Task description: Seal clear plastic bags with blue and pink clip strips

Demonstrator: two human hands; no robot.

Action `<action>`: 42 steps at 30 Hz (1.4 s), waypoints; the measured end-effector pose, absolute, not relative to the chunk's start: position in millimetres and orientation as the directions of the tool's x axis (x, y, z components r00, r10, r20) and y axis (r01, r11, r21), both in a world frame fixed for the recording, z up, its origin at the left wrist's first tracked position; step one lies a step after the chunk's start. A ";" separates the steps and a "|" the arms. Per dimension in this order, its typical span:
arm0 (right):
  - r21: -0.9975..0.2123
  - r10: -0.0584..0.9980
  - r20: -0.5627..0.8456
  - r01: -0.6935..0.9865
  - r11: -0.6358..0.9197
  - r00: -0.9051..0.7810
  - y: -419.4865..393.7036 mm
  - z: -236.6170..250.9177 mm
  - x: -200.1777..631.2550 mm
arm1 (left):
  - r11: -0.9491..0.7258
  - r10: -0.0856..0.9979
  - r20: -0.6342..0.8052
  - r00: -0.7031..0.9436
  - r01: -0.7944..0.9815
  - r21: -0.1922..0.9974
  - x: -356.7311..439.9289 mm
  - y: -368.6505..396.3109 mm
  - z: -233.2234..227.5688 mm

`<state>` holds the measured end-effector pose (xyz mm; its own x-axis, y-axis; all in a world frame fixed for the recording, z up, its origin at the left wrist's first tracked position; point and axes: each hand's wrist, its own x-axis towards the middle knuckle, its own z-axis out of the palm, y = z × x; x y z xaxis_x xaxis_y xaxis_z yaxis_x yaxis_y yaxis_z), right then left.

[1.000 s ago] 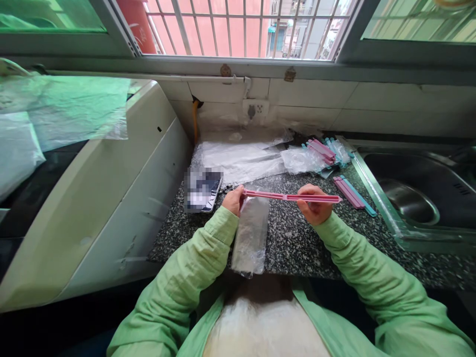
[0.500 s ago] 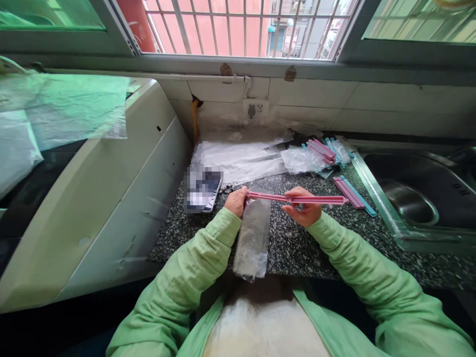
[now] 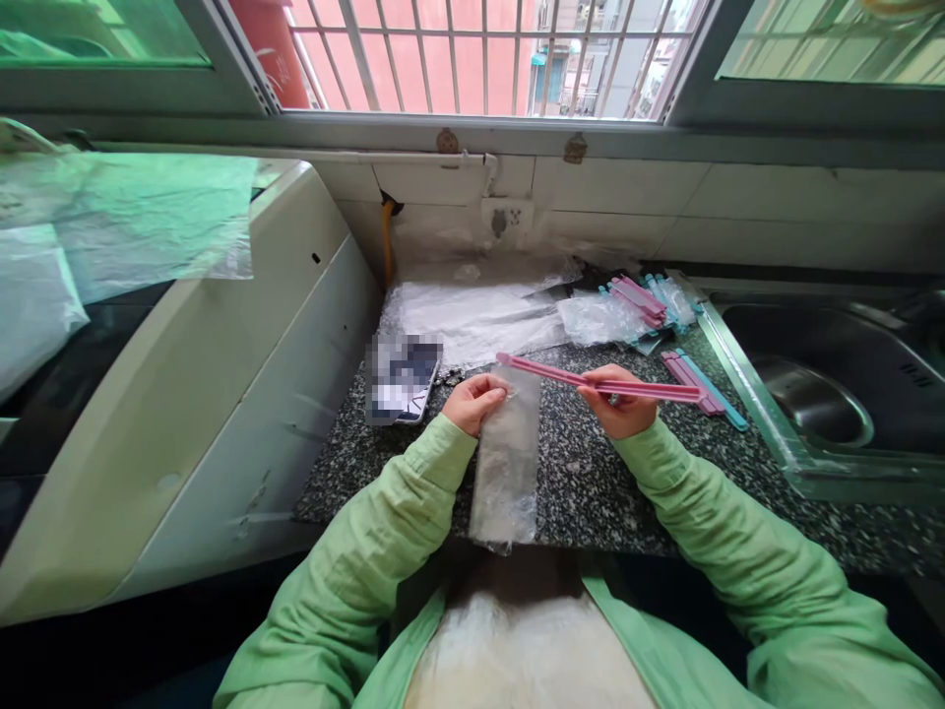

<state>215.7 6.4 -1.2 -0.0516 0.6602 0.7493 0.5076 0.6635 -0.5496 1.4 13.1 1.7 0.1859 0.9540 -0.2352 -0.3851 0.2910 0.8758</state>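
Observation:
My right hand (image 3: 618,406) grips a long pink sealing clip (image 3: 561,376) near its middle, held level above the speckled counter (image 3: 591,483). My left hand (image 3: 476,401) pinches the top corner of a narrow clear plastic bag (image 3: 508,453) that lies lengthwise on the counter and hangs over its front edge. The clip's left end hovers just above the bag's top, apart from my left hand.
A phone (image 3: 403,376) lies left of my left hand. Clear bags (image 3: 472,310) and bundled pink and blue clips (image 3: 650,300) sit at the back; two loose clips (image 3: 701,386) lie by the steel sink (image 3: 819,394). A white appliance (image 3: 192,394) stands on the left.
My left hand let go of the clip's left end and now holds the bag's top. The clip, in my right hand alone, shifted right and tilted, left end up.

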 end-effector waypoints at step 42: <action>-0.515 0.677 0.690 0.483 0.708 -0.257 -5.6 1.9 197.5 | 0.334 0.942 -0.292 0.164 -0.411 0.848 4.9 16.3 -4.5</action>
